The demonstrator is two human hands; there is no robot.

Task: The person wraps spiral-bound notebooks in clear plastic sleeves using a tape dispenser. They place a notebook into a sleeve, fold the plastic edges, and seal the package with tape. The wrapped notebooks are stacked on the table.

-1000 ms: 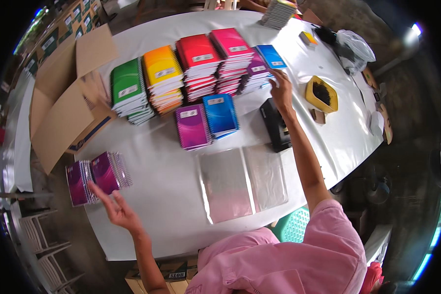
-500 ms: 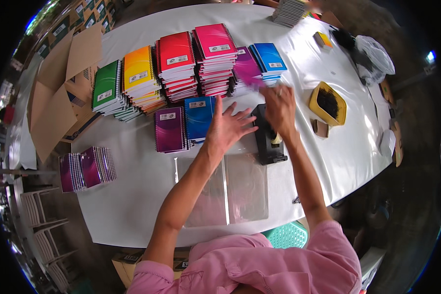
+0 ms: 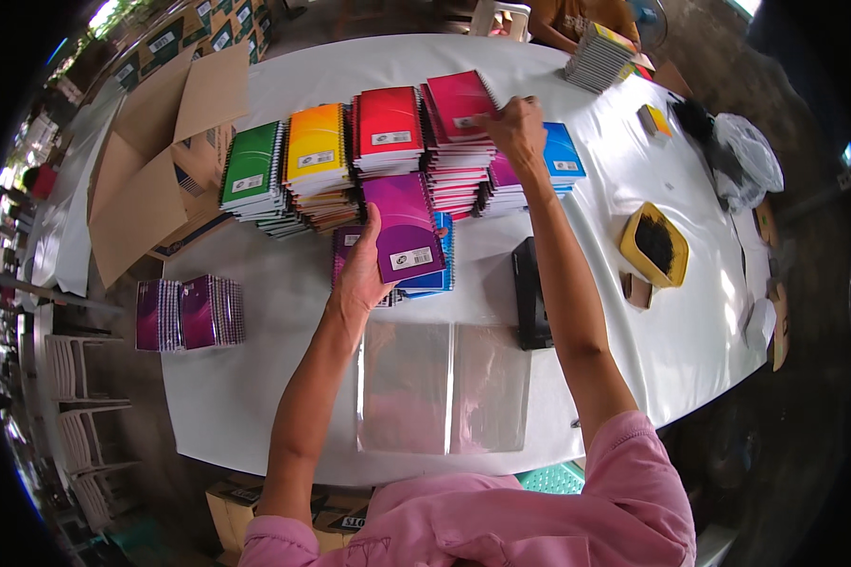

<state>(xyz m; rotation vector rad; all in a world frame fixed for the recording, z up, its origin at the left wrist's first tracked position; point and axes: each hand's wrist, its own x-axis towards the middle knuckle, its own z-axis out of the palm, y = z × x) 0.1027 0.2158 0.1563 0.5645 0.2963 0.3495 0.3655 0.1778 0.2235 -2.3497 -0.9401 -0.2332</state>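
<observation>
White table [image 3: 255, 406], purple notebook [image 3: 399, 222] partly covering blue notebook [image 3: 433, 283], carton [image 3: 142, 213], yellow tub [image 3: 645, 260]

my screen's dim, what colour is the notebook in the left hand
The notebook is purple, shown best in the head view.

From the wearer's head, the wide fisheye view looks steeply down and forward, above and behind the bare left hand [image 3: 357, 282] and bare right hand [image 3: 520, 137], near enough that the pink cloth shirt [image 3: 539, 520] spans the lower edge behind them.
</observation>
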